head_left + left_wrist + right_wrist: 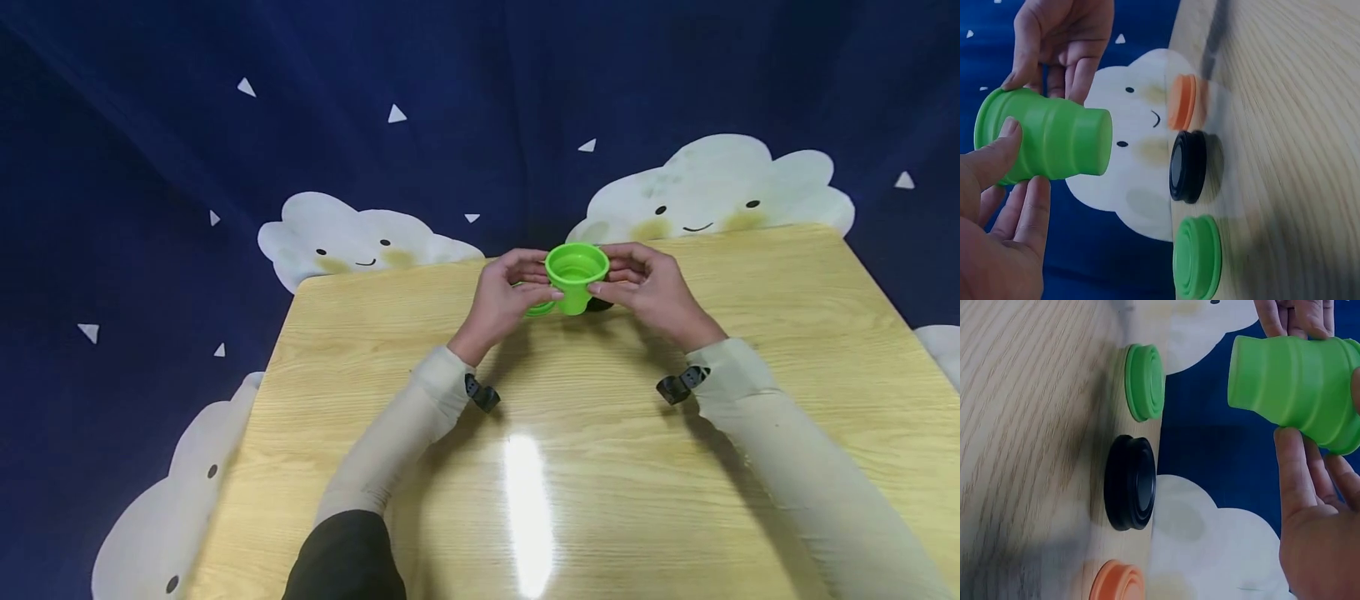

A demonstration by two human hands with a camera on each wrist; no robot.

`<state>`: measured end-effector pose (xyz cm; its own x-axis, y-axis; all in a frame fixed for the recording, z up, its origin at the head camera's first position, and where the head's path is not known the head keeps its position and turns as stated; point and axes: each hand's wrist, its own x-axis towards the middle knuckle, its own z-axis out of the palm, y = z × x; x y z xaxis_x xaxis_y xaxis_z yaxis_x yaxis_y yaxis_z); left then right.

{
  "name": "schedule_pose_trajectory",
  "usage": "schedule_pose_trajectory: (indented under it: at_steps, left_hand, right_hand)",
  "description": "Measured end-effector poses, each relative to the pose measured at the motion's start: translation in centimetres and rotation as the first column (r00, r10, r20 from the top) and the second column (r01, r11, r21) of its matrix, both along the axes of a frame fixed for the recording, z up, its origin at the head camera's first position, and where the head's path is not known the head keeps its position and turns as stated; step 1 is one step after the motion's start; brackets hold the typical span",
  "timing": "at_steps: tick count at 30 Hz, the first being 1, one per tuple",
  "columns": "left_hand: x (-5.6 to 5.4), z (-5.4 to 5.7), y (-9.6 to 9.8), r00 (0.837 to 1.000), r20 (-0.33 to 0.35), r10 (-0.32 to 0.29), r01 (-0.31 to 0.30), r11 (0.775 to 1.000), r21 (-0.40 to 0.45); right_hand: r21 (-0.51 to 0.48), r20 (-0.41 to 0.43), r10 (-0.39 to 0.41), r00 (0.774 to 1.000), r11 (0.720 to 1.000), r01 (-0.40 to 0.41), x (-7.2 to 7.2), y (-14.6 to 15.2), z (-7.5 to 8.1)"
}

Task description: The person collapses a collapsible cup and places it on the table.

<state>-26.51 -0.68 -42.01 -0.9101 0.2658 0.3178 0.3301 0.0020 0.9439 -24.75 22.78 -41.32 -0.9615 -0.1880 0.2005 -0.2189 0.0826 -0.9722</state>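
Both hands hold a green collapsible cup (576,283) above the far part of the table. It is extended, its stepped wall showing in the left wrist view, with the wide mouth up and the narrow base down. My left hand (508,292) grips one side near the rim, thumb in front and fingers behind. On the opposite side my right hand (651,287) grips it in the same way. Below stand a flat green collapsed cup (1197,257), a black one (1189,166) and an orange one (1182,102). The right hand hides the orange one in the head view.
The collapsed cups stand in a row near the far edge of the wooden table (360,375). Directly behind that edge hangs a dark blue curtain (480,108) with white clouds. A bright light reflection (528,508) lies on the near tabletop.
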Motion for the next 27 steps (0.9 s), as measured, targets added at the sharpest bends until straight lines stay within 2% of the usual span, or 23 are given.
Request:
schedule_pose_trajectory:
  at_steps: [2,5,7,8,9,10,11,12,14,15,16,17,18,20,22,24,25,26,27]
  left_hand:
    - [-0.1,-0.1,-0.2,0.999,-0.039,0.015,-0.015,1.0,-0.021]
    - [-0.1,0.0,-0.4,0.984,-0.175,0.043,-0.059,0.994,-0.089]
    - [0.0,0.2,-0.6,0.956,-0.29,0.053,-0.104,0.981,-0.164]
    - [0.1,0.4,-0.7,0.93,-0.364,0.052,-0.136,0.968,-0.21]
    - [0.1,0.5,-0.9,0.898,-0.438,0.041,-0.166,0.954,-0.25]
    - [0.2,0.6,-1.0,0.857,-0.514,0.02,-0.195,0.938,-0.287]
    - [0.2,0.7,-1.1,0.81,-0.586,-0.008,-0.223,0.921,-0.32]
    - [0.3,0.8,-1.2,0.755,-0.654,-0.039,-0.254,0.903,-0.347]
    - [0.3,1.1,-1.3,0.634,-0.766,-0.109,-0.309,0.872,-0.38]
    - [0.4,1.2,-1.3,0.583,-0.8,-0.141,-0.327,0.861,-0.39]
    - [0.4,1.3,-1.3,0.54,-0.824,-0.17,-0.342,0.85,-0.4]
    - [0.5,1.4,-1.4,0.509,-0.839,-0.193,-0.356,0.84,-0.409]
    - [0.5,1.5,-1.4,0.488,-0.847,-0.21,-0.363,0.834,-0.416]
    - [0.5,1.6,-1.4,0.462,-0.857,-0.229,-0.378,0.823,-0.424]
    - [0.5,1.7,-1.5,0.456,-0.858,-0.237,-0.383,0.818,-0.429]
    - [0.5,1.8,-1.5,0.457,-0.858,-0.236,-0.392,0.812,-0.432]
    - [0.5,1.8,-1.6,0.458,-0.858,-0.233,-0.398,0.81,-0.432]
    - [0.5,1.8,-1.6,0.458,-0.859,-0.231,-0.403,0.807,-0.432]
    - [0.4,1.8,-1.6,0.459,-0.859,-0.229,-0.408,0.804,-0.432]
  right_hand:
    - [-0.001,-0.005,0.006,1.0,1.0,-0.006,0.0,-0.1,0.0]
    - [-0.003,-0.021,0.005,1.0,1.0,-0.005,0.0,-0.3,0.1]
    - [-0.009,-0.035,0.01,0.999,1.0,-0.01,0.1,-0.4,0.1]
    - [-0.013,-0.039,0.014,0.999,1.0,-0.015,0.1,-0.5,0.1]
    - [-0.016,-0.04,0.017,0.999,1.0,-0.017,0.1,-0.5,0.1]
    - [-0.017,-0.042,0.019,0.999,1.0,-0.019,0.2,-0.6,0.1]
    - [-0.021,-0.042,0.022,0.999,1.0,-0.023,0.2,-0.6,0.1]
    - [-0.023,-0.04,0.024,0.999,0.999,-0.025,0.2,-0.7,0.1]
    - [-0.027,-0.038,0.026,0.999,0.999,-0.027,0.3,-0.7,0.1]
    - [-0.027,-0.037,0.027,0.999,0.999,-0.028,0.4,-0.7,0.1]
    - [-0.026,-0.037,0.03,0.999,0.999,-0.031,0.5,-0.8,0.1]
    - [-0.025,-0.036,0.034,0.999,0.999,-0.035,0.5,-0.8,0.1]
    - [-0.021,-0.034,0.037,0.999,0.999,-0.037,0.6,-0.8,0.1]
    - [-0.001,-0.038,0.038,0.999,0.999,-0.038,0.6,-0.8,0.2]
    - [0.061,-0.082,0.028,0.996,0.998,-0.023,0.7,-0.8,0.3]
    - [0.18,-0.201,0.019,0.979,0.983,0.018,0.8,-0.8,0.4]
    - [0.249,-0.286,0.021,0.958,0.967,0.052,0.9,-0.9,0.4]
    - [0.312,-0.382,0.028,0.924,0.945,0.101,0.9,-0.9,0.5]
    - [0.363,-0.48,0.041,0.876,0.919,0.156,0.9,-0.9,0.5]
